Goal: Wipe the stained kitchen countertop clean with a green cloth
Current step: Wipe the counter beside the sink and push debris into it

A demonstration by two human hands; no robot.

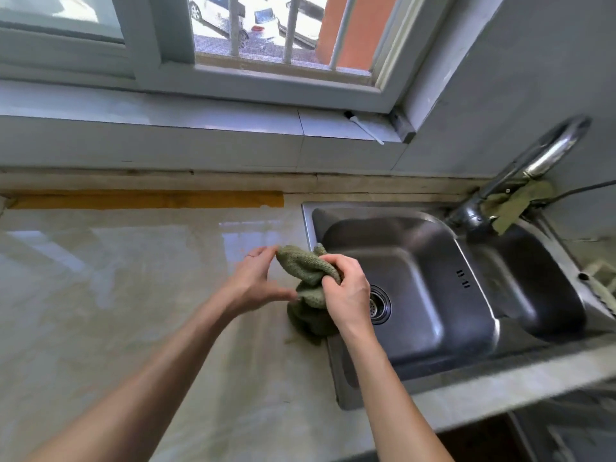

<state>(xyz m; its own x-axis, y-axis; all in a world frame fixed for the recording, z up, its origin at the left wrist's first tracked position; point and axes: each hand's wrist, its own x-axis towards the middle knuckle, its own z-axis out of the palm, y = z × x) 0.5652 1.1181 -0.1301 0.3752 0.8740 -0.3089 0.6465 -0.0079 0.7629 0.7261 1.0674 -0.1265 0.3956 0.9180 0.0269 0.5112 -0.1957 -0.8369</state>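
While the green cloth (301,266) hangs bunched over the tabletop (133,288), right at the left edge of the sink (426,261), the right grip (346,290) is curled tight round it and the left grip (255,281) pinches its top corner.

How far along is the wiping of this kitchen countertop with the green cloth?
Done: most of the glossy beige stone countertop looks free of marks. In hand: the left hand and right hand both hold the bunched green knitted cloth, its lower end resting on the counter by the stainless steel sink. Left: a faint brownish smear beside the cloth's lower end seems to need wiping.
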